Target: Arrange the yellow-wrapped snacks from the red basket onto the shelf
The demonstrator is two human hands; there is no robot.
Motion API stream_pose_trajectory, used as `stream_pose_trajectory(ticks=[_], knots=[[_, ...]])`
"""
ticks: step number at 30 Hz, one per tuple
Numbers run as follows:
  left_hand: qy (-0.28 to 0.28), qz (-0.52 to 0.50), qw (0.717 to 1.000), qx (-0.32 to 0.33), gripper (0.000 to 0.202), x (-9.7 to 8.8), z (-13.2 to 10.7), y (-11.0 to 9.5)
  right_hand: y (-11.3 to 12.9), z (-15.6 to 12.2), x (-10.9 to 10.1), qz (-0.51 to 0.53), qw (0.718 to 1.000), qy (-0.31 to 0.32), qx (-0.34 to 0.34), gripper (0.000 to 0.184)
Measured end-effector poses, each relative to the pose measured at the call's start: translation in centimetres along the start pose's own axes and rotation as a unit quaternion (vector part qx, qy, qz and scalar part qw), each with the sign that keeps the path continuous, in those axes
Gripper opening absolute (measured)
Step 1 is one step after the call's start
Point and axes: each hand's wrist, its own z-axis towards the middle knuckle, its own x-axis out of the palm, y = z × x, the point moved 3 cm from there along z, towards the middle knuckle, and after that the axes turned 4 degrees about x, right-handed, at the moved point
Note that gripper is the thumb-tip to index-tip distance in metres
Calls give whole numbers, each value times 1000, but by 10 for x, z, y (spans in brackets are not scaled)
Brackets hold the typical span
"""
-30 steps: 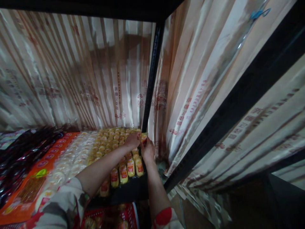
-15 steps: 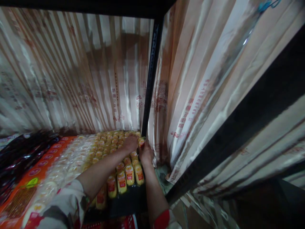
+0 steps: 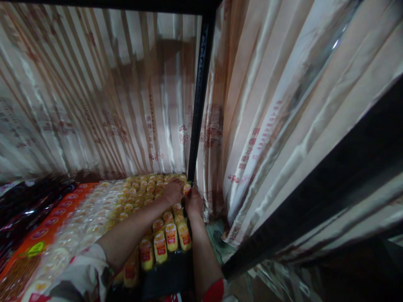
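Observation:
A small yellow wrapped bread pack (image 3: 187, 188) with a red-and-white label stands at the back right corner of the display, by the black post. My right hand (image 3: 194, 203) is closed on it from the right, fingers wrapped around its lower part. Just left of it, my left hand (image 3: 174, 191) has its fingers bent and pressed together over the back rows; what they hold, if anything, is hidden. Between and below my forearms stand rows of the same yellow packs (image 3: 160, 246), upright and close together.
Left of the yellow packs lie white clear-wrapped packs (image 3: 85, 222), an orange package strip (image 3: 52, 222) and dark shiny packages (image 3: 28, 209). A black shelf post (image 3: 197, 100) rises behind my hands. Pleated printed curtains (image 3: 151, 92) hang behind; a thick black bar (image 3: 308, 176) slants across the right.
The view has shifted slightly. Both hands stay at the back corner; the pack between them shows its label turned a little more toward me.

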Motion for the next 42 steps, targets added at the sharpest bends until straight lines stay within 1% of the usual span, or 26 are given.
stream_pose_trajectory(ticks=[6,9,12,16,21,26,30,34,37,40,42], knots=[[-36,-14,999,-13,35,4,-2,6,-5,3,9,19,999,-21,-30,32],[-40,-16,999,-17,37,3,-3,7,-6,3,11,26,999,-27,-35,31],[-41,-19,999,-8,35,1,-3,7,-6,2,11,29,998,-22,-41,31],[-36,-22,999,-6,36,0,-3,8,-7,2,14,38,998,-24,-46,37],[-20,-23,999,-12,39,-3,-4,10,-13,4,25,120,990,-30,-66,37],[-11,-16,1000,4,38,-5,-4,9,-23,2,36,235,969,-29,-74,45],[-2,4,1000,25,37,-3,-4,7,-25,0,41,271,958,-26,-88,48],[5,23,999,29,37,0,-4,9,-23,-1,41,282,954,-19,-95,48],[0,18,1000,23,35,2,-3,11,-23,-1,40,276,957,-16,-93,49],[-5,7,1000,21,33,2,-3,10,-24,1,43,244,967,-22,-67,50],[3,9,1000,23,34,1,-3,9,-26,5,47,221,974,-20,-46,50]])
